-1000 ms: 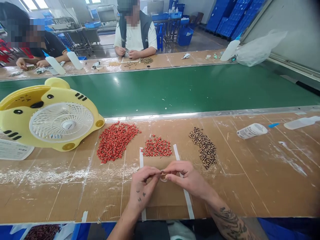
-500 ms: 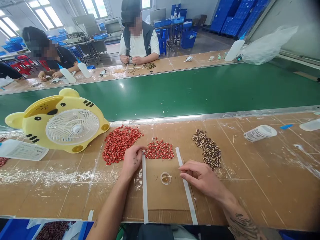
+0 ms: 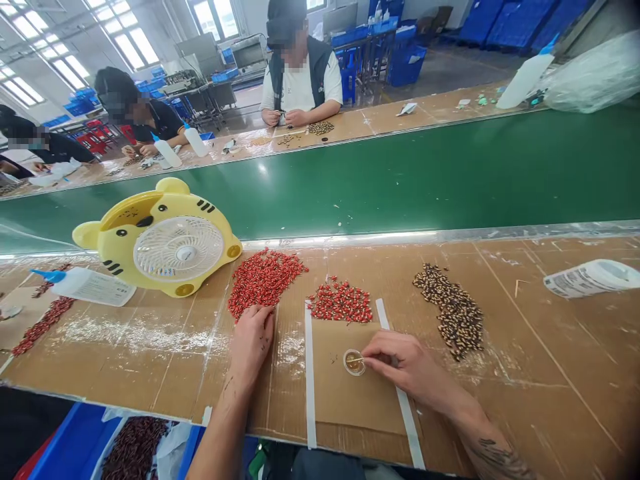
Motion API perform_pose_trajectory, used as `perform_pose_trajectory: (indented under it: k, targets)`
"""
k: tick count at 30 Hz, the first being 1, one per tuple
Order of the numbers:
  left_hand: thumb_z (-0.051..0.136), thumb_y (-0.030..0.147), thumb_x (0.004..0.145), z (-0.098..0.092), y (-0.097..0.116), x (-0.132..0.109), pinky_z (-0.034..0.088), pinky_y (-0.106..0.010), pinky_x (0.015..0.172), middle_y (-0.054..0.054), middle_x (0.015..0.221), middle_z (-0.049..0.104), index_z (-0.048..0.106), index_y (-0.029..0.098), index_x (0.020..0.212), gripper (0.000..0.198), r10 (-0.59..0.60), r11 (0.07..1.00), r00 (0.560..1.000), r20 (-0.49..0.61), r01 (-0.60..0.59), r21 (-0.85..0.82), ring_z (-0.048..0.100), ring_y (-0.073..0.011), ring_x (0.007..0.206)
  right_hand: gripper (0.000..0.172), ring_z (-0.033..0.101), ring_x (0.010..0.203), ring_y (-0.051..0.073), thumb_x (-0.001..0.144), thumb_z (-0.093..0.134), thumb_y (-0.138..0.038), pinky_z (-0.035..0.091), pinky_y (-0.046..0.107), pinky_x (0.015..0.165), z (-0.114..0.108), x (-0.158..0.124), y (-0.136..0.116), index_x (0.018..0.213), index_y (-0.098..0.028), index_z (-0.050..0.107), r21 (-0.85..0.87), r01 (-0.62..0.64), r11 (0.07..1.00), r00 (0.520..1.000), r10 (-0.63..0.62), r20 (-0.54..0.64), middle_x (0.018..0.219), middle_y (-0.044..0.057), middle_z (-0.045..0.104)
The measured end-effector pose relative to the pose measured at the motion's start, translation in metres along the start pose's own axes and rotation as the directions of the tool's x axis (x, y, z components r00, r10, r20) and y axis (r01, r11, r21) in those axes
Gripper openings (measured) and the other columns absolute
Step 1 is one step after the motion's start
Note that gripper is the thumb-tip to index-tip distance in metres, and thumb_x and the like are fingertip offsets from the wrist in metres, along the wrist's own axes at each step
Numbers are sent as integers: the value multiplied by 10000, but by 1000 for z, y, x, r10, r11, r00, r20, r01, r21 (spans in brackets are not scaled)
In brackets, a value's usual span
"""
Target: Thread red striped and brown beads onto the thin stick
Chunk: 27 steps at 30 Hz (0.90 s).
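My right hand (image 3: 400, 360) pinches the end of a thin wooden stick (image 3: 357, 360), whose other end lies over a small clear round dish (image 3: 346, 367) with amber liquid in it. The dish sits on a cardboard sheet (image 3: 360, 407) edged with two white tape strips. At the near edge of a large heap of small red pieces (image 3: 265, 277), my left hand (image 3: 254, 333) has its fingers drawn together and pointing down; anything between them is hidden. A smaller group of red pieces with pale tips (image 3: 340, 301) lies at the top of the sheet.
Right of the sheet is a pile of dark-and-tan pieces (image 3: 453, 310). A white tub (image 3: 590, 277) lies on its side farther right. A yellow fan (image 3: 170, 243) and a glue bottle (image 3: 95, 285) are left. Beyond a green conveyor belt (image 3: 400, 173), co-workers sit.
My right hand has moved left to the dish and taken hold of the stick. My left hand has gone from the smaller red group to the large red heap. The view has shifted left.
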<state>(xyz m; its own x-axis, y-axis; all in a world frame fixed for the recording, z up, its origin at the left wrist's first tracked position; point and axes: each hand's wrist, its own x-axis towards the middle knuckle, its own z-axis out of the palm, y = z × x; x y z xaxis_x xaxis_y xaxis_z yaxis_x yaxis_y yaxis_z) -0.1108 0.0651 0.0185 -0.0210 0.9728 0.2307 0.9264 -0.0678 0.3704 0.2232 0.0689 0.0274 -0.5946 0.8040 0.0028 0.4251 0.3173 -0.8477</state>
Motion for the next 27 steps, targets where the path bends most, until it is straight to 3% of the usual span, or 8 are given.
perform_pose_trajectory:
  k: [7, 11, 16, 20, 23, 27]
  targets:
    - [483, 201, 934, -6, 0, -8, 536, -341, 734, -76, 892, 761, 735, 214, 927, 253, 49, 998, 999, 21, -48, -48, 705, -237, 808, 170, 601, 719, 156, 956, 651, -302, 427, 261, 657, 2, -2, 1, 845, -196, 723, -12, 22, 1000, 999, -23, -36, 786, 15, 669]
    - [529, 227, 936, -8, 6, -24, 555, -323, 776, -66, 954, 771, 735, 221, 948, 207, 11, 975, 1000, -25, -16, -220, 724, -220, 863, 158, 606, 740, 159, 964, 641, -274, 437, 261, 675, 5, -3, 0, 859, -189, 723, -32, 86, 996, 994, -88, -67, 790, 23, 679]
    - [582, 197, 908, -1, 22, -43, 565, -301, 756, -68, 922, 753, 764, 216, 885, 184, 56, 900, 992, 109, -3, -437, 719, -207, 857, 214, 601, 749, 156, 996, 586, -269, 449, 254, 669, 4, -3, -4, 858, -178, 723, -61, 191, 980, 977, -196, -79, 803, 41, 670]
    - [598, 194, 898, 0, 32, -49, 557, -308, 761, -65, 889, 729, 776, 217, 859, 183, 6, 857, 992, 126, 60, -512, 702, -202, 837, 266, 597, 725, 157, 1018, 546, -291, 450, 256, 641, 4, -2, -6, 866, -170, 728, -105, 242, 964, 965, -251, -74, 794, 53, 659]
    - [620, 198, 876, -3, 39, -49, 559, -290, 713, -72, 911, 712, 789, 220, 877, 170, -39, 794, 986, 163, 129, -594, 690, -202, 837, 258, 596, 736, 168, 1020, 541, -280, 454, 267, 652, 9, -3, -4, 884, -174, 733, -151, 289, 945, 951, -302, -67, 794, 58, 664]
    - [693, 231, 818, -1, 46, -48, 591, -301, 748, -117, 1115, 689, 814, 218, 920, 159, -94, 622, 958, 271, 269, -736, 699, -236, 969, 273, 577, 734, 176, 1030, 511, -265, 443, 280, 658, 16, -2, -1, 895, -169, 728, -241, 316, 918, 940, -338, -53, 787, 64, 650]
